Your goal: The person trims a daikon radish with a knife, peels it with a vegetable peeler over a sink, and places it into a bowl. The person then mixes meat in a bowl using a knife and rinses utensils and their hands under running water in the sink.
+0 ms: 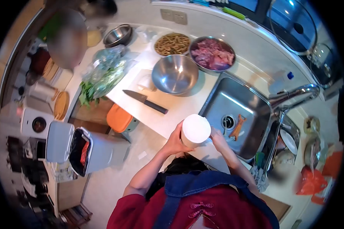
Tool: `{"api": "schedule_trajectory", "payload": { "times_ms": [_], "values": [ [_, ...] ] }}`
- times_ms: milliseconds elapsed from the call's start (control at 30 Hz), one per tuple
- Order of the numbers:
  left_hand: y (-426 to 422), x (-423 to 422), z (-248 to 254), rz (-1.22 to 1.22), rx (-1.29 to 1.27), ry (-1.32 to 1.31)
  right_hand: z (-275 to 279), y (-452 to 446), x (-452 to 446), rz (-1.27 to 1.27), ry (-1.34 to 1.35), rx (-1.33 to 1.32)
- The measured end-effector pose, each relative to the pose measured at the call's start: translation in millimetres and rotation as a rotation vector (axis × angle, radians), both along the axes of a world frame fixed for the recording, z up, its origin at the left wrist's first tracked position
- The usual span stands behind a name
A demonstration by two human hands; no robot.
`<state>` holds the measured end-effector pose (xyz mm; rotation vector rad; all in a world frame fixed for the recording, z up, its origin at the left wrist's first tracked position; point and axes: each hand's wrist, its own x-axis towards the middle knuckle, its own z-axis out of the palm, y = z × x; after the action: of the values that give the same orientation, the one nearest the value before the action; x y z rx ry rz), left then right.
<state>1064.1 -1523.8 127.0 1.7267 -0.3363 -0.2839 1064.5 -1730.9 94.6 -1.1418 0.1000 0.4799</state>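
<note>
Just above the counter's front edge, a cylindrical container (196, 130) with a round white top and a tan side is held up. My left hand (175, 141) wraps round its left and lower side, fingers closed on it. My right hand (219, 140) is close by its right side, over the sink's edge; its fingertips are partly hidden, so touching cannot be told. Beyond the container lies a knife (145, 101) with a black handle. Behind that stands a steel bowl (175, 74) with nothing visible inside.
Back on the counter are a plate of brown strips (172, 44) and a bowl of raw meat (212, 53). Bagged leafy greens (107, 76) lie left. The sink (233, 91) holds an orange peeler (238, 128). An open trash bin (103, 150) and orange-lidded box (119, 117) stand left.
</note>
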Motion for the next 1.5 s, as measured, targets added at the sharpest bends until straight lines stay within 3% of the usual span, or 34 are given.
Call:
{"api": "schedule_trajectory", "payload": {
  "times_ms": [67, 100, 200, 267, 400, 467, 500, 567, 633, 733, 833, 900, 933, 1000, 1200, 1333, 1433, 1500],
  "values": [
    [14, -14, 0, 0.05, -0.033, 0.039, -2, 17, 31, 0.177, -0.341, -0.391],
    [22, -22, 2, 0.068, -0.028, 0.032, -27, 37, 49, 0.14, -0.406, -0.209],
    [48, -40, 5, 0.188, 0.002, 0.065, -26, 96, 94, 0.202, -0.53, -0.379],
    [70, -42, 4, 0.212, 0.001, 0.115, -33, 136, 122, 0.179, -1.188, -0.909],
    [108, -31, 4, 0.223, 0.117, 0.112, -29, 198, 147, 0.227, -1.195, -1.099],
    [125, -21, 3, 0.181, 0.169, 0.096, -39, 217, 161, 0.537, -0.93, -1.266],
    [133, -16, 2, 0.15, 0.229, 0.07, -31, 213, 158, 0.534, -0.909, -1.276],
    [147, -7, -1, 0.125, 0.245, 0.071, 11, 183, 144, 0.502, -0.768, -1.035],
    [156, 4, -5, 0.099, 0.26, 0.069, 13, 146, 125, 0.321, -0.88, -0.926],
    [161, 27, -10, 0.088, 0.339, 0.002, 55, 96, 81, 0.189, -0.799, -0.969],
    [145, 58, 2, 0.018, 0.6, -0.082, 67, 60, 42, 0.021, -0.722, -1.088],
    [132, 76, -2, -0.019, 0.667, -0.158, 67, 43, 21, -0.033, 0.026, -0.095],
    [126, 84, -7, -0.022, 0.743, -0.227, 65, 41, 11, -0.063, 0.021, -0.099],
    [113, 96, -14, -0.052, 0.759, -0.266, 53, 43, -2, -0.244, 0.131, 0.505],
    [75, 116, -9, -0.195, 0.905, -0.324, 42, 29, -34, -0.372, 0.164, 0.537],
    [65, 119, -4, -0.277, 1.012, -0.322, 43, 3, -71, -0.508, 0.099, 0.346],
    [49, 117, -5, -0.277, 1.04, -0.402, 43, -23, -106, -0.617, 0.136, -0.038],
    [31, 111, -1, -0.216, 1.099, -0.376, 36, -45, -131, -0.654, 0.136, -0.15]
  ]
}}
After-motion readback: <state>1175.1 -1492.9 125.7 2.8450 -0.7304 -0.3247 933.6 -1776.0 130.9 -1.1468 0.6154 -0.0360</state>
